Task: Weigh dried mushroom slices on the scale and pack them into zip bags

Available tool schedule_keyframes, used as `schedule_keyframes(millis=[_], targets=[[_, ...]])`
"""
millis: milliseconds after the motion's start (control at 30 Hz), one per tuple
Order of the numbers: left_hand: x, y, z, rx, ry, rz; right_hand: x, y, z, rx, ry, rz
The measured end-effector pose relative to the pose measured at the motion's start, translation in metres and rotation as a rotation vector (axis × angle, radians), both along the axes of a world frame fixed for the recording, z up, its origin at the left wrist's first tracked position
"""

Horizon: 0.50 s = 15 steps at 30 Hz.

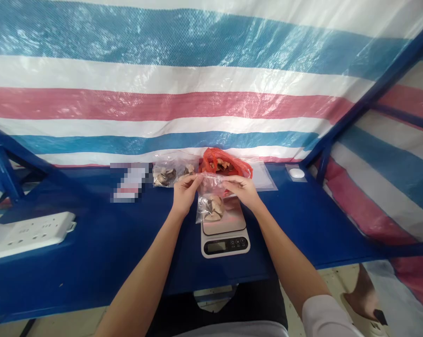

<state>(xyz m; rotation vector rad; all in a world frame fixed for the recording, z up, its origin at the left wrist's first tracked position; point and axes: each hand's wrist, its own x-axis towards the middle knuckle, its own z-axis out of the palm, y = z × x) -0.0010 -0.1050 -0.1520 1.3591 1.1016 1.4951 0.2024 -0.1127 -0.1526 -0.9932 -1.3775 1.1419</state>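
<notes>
A small clear plastic bag (pixel 210 201) with brown and pale dried pieces in it hangs over the pan of a white kitchen scale (pixel 224 234). My left hand (pixel 184 189) pinches the bag's top edge at the left. At the right end of that edge, my right hand (pixel 243 189) pinches it too. The bag's bottom rests on or just above the scale's pan. Behind my hands lies an open red plastic bag (pixel 221 162) with more dried pieces.
Another clear bag with dried pieces (pixel 169 172) lies at the back of the blue table (pixel 92 234), beside flat clear bags (pixel 264 175). A white power strip (pixel 25 232) sits at the left edge. A small white round object (pixel 296 172) is at the back right. Striped tarp walls surround.
</notes>
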Motion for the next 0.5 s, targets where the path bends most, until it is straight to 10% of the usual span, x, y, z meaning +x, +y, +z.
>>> schedule_keyframes(millis=[500], targets=[[-0.089, 0.017, 0.023, -0.075, 0.039, 0.093, -0.091, 0.046, 0.046, -0.077, 0.065, 0.179]])
